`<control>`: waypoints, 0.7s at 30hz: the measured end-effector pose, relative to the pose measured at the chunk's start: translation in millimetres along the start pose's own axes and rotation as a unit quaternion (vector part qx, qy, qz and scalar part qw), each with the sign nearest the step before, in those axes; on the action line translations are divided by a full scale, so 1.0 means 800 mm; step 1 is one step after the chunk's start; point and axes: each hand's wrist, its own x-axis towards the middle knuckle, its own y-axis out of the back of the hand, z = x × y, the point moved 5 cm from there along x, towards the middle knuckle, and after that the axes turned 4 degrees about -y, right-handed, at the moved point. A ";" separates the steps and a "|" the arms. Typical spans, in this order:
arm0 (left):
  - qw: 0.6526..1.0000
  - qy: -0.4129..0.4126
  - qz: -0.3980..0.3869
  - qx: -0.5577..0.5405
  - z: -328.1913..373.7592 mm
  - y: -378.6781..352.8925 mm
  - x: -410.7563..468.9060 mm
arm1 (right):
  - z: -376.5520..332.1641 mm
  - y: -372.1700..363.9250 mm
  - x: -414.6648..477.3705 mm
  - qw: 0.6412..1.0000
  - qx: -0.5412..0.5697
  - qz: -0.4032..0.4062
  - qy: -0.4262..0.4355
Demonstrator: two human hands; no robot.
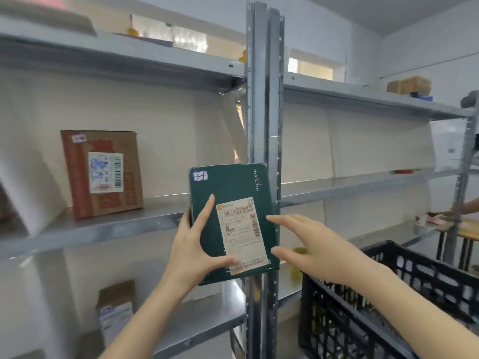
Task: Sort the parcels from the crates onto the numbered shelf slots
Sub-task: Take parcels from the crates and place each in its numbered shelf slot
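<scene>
My left hand (193, 248) grips a flat dark green parcel (234, 189) upright by its lower left corner, thumb across the white shipping label and index finger up the front. A small sticker marked 1-1 sits on its top left corner. The parcel is held in front of the metal shelf upright (263, 99), level with the middle shelf (103, 224). My right hand (315, 251) hovers with spread, straight fingers just right of the parcel, close to its right edge; contact is unclear. A black plastic crate (388, 307) stands at the lower right under my right forearm.
A brown cardboard box (102, 173) with a label stands upright on the middle shelf at left. A smaller box (116, 312) stands on the shelf below. The right bay's shelf (350, 183) holds a small red item far right. Another person's hand shows at the far right edge.
</scene>
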 end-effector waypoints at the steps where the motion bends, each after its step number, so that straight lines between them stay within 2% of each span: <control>1: 1.000 0.005 0.004 0.005 0.004 0.011 -0.011 | -0.012 0.000 -0.001 1.000 0.004 0.003 0.010; 6: 0.997 0.047 0.041 0.047 0.005 0.081 -0.069 | -0.073 -0.008 0.000 0.997 0.043 0.019 0.055; 13: 0.982 0.111 0.102 0.114 -0.009 0.203 -0.150 | -0.169 -0.048 -0.002 0.989 0.072 -0.009 0.129; 21: 0.961 0.145 0.154 0.177 -0.018 0.354 -0.231 | -0.335 -0.081 0.015 0.969 0.101 -0.009 0.226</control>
